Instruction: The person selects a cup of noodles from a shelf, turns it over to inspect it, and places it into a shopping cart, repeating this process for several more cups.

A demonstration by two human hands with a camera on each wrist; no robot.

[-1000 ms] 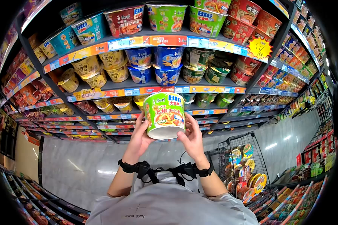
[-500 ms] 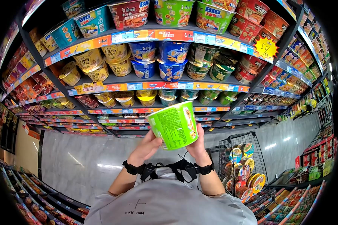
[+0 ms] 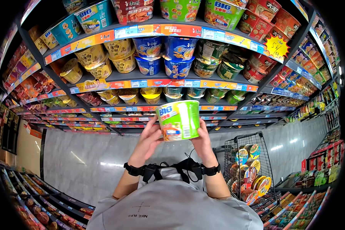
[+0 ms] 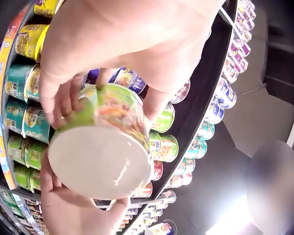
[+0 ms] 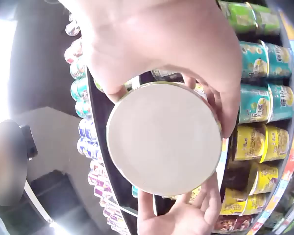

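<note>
A green and white instant noodle cup (image 3: 179, 120) with a "BIG" label is held in front of the person's chest, between both hands. The left hand (image 3: 146, 142) grips its left side, and the right hand (image 3: 204, 143) holds the right side low near the base. A barcode strip faces the head camera. In the left wrist view, the cup's white round base (image 4: 100, 164) shows, with the left hand (image 4: 127, 39) curled over it from above. The plain base (image 5: 164, 139) fills the middle of the right wrist view, the right hand (image 5: 161, 44) around its edge.
Shelves of stacked noodle cups rise ahead, including blue cups (image 3: 179, 57) and yellow cups (image 3: 91, 57). An orange price strip (image 3: 172, 30) runs along one shelf edge. To the right stands a black wire cart (image 3: 232, 143) holding several noodle cups.
The cup has been turned between the hands: first its illustrated front, then a green panel of small print, now the barcode side faces the head camera. Both hands keep hold of it.
</note>
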